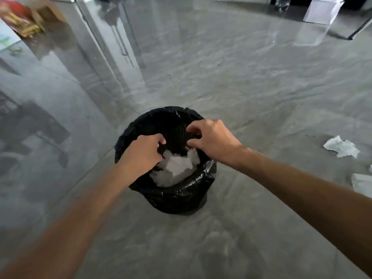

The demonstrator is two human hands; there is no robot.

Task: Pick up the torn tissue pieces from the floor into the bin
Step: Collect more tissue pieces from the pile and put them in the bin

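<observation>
A black mesh bin (181,198) lined with a black plastic bag stands on the grey floor in the middle of the view. Inside it lies a heap of white torn tissue (175,168). My left hand (143,152) hovers over the bin's left rim with its fingers curled down against the heap, fingertips hidden. My right hand (211,139) is over the right rim, thumb and fingers slightly apart with nothing visible between them. A torn tissue piece (341,147) lies on the floor to the right. Another tissue piece (362,183) lies at the right edge.
The glossy grey tile floor (241,87) spreads all around the bin. A cardboard box with red packaging (24,17) sits at the far left. A white paper bag (322,11), a bottle (282,3) and a dark furniture leg (360,27) stand at the far right.
</observation>
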